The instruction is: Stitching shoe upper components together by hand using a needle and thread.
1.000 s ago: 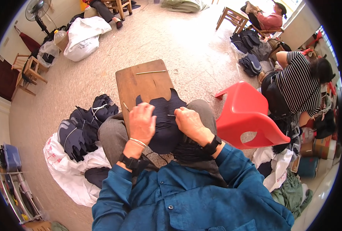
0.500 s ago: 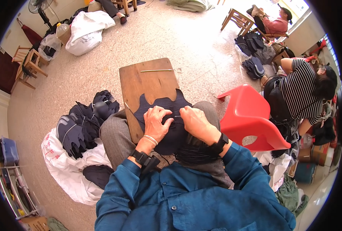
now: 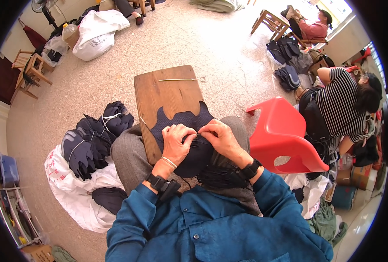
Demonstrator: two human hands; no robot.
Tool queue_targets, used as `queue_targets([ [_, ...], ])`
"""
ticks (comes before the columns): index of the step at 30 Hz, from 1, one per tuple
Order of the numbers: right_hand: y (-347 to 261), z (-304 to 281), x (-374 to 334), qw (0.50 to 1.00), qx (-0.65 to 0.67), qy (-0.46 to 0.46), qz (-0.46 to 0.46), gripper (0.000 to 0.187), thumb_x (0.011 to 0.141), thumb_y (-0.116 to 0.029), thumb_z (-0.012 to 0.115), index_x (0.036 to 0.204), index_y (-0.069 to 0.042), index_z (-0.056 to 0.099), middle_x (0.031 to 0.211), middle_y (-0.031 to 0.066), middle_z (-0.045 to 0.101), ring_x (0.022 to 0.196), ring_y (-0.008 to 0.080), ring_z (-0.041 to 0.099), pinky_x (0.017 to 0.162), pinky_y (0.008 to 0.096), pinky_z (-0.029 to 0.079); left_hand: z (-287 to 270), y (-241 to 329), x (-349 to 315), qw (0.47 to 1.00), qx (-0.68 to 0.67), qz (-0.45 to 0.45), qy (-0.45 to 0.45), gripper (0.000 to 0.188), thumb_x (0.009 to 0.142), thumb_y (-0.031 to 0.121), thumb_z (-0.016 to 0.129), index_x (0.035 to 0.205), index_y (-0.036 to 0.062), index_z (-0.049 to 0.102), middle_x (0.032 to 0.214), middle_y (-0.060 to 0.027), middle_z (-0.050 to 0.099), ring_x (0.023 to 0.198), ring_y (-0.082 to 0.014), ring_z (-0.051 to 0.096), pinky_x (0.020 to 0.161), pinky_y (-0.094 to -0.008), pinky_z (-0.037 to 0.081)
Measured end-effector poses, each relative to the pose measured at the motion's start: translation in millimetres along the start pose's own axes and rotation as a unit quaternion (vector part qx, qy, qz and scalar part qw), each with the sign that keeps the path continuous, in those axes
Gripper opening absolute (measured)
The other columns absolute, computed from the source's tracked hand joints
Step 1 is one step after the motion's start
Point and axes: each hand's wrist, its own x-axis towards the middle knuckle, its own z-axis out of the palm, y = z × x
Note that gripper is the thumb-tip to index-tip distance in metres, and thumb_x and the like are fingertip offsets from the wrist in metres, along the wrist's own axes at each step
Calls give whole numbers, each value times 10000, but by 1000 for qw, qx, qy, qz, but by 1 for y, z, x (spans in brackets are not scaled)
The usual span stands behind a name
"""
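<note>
While the navy fabric panel (image 3: 196, 153) lies over the near end of the wooden board (image 3: 168, 89), fine handwork at the panel's middle seems underway, likely calling next for a steady pinch. The right hand (image 3: 222, 137) pinches what seems a slim tool (image 3: 198, 134); the left hand (image 3: 175, 142) nearly meets it, thumb and forefinger close, its hold unclear.

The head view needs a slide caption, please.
Right hand holds a thin tool beside the left hand, over dark fabric.

Wooden board (image 3: 168, 97) (rod (image 3: 177, 80), dark cloth (image 3: 195, 154) atop)
</note>
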Motion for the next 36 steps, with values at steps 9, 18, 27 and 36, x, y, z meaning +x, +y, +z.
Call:
queue_targets([
  [9,0,-9,1,923,322,-64,200,94,943,-87,705,1007,-20,690,876,0,658,724,46,580,650,205,490,-8,9,3,998,-60,-5,-10,45,845,120,749,855,119,705,821,10,666,822,-184,627,871,-347,384],
  [18,-9,-10,-5,999,12,-20,-26,196,897,-84,716,1086,-46,687,865,64,655,768,165,643,686,301,514,-7,10,2,999,-46,-4,-11,56,840,118,750,857,103,699,804,7,657,798,-187,623,845,-348,404],
  [27,0,-3,-5,972,-220,-19,-74,19,883,-49,598,877,-33,589,887,166,561,863,383,616,738,477,516,-5,-11,-6,999,50,11,-6,156,786,125,767,926,99,704,928,-36,634,927,-242,601,903,-383,399],
  [36,7,0,2,978,-202,-36,-39,57,883,-76,609,846,-34,616,865,156,582,857,376,634,749,468,519,-2,-11,-5,997,69,-3,-24,146,774,160,787,908,134,734,921,-23,581,938,-231,564,941,-390,356],
])
